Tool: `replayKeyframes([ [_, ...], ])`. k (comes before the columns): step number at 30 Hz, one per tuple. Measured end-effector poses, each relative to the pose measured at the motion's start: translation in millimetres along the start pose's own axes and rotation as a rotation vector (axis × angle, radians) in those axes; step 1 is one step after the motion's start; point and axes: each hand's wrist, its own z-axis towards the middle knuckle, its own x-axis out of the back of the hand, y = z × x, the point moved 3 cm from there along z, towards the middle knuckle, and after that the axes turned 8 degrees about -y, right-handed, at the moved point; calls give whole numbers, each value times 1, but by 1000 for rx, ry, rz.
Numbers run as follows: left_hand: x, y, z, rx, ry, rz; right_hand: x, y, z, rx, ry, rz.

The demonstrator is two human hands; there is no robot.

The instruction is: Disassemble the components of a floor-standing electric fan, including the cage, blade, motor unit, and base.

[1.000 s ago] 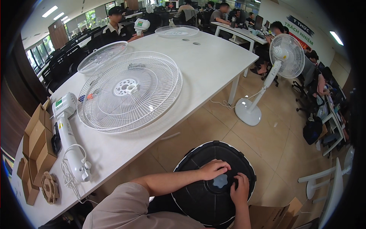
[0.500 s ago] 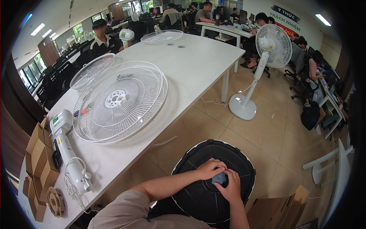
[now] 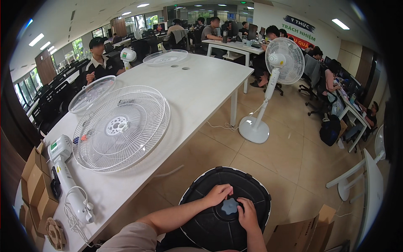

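Note:
A grey-blue lobed knob [image 3: 229,206] sits in the round middle of a black fan base [image 3: 205,222], its ribbed underside facing up in front of me. At the knob's far left side is my left hand [image 3: 218,195], fingers loosely bent and holding nothing. My right hand [image 3: 248,214] is curved beside the knob's right edge, with thumb and fingers apart. Its fingertips are close to the knob; contact is hard to tell. Nearly all of the knob shows between the two hands.
On the white table [image 3: 197,92] at left lie wire fan grilles [image 3: 138,126], a fan motor with its neck and cord [image 3: 69,185], and an open carton [image 3: 37,185]. An assembled standing fan [image 3: 273,80] is on the floor beyond. Another carton [image 3: 294,233] is at lower right. A person [image 3: 100,63] sits across the table.
Both hands have loosened from around the knob and drawn apart, so more of it shows. The whole view has shifted, with the base now lower and slightly left.

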Motion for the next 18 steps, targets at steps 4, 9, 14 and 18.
replayKeyframes([
  [4, -3, 14, 7, -250, 11, 122, 6, -13, 8, 52, -29, -58],
  [9, -1, 22, 7, -276, -102, 58, 10, -29, 13, 33, -67, -114],
  [14, 9, 11, 1, 29, 27, -34, 7, 7, -9, -46, 56, 126],
  [18, 2, 11, -5, 23, 21, -55, 9, 4, -14, -39, 85, 15],
])
